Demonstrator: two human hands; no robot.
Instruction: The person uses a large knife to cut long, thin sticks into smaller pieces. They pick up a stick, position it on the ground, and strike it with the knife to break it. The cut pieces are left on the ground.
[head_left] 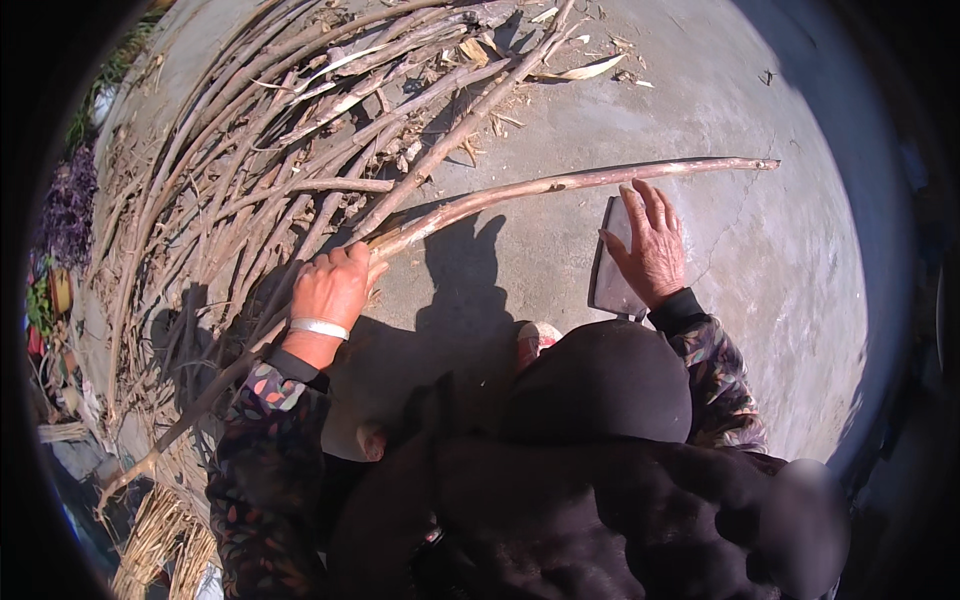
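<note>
A long, partly peeled branch (510, 193) runs from the lower left, under my left hand, to the upper right. My left hand (332, 287), with a white band at the wrist, is closed around it at its thicker stretch. My right hand (650, 245) is open with fingers spread, just below the branch's thinner end and holding nothing. Beside and partly under that hand lies a flat, grey, squarish blade like a cleaver's (612, 272). Its handle is mostly hidden by my right hand and dark-clad knee (605, 380).
A heap of long dry branches (300, 140) fills the upper left, with bark scraps scattered about. Straw-like stalks (165, 540) lie at the lower left, near plants (65, 205). Grey concrete ground (770, 270) extends to the right. My shoe (538, 340) shows beside the knee.
</note>
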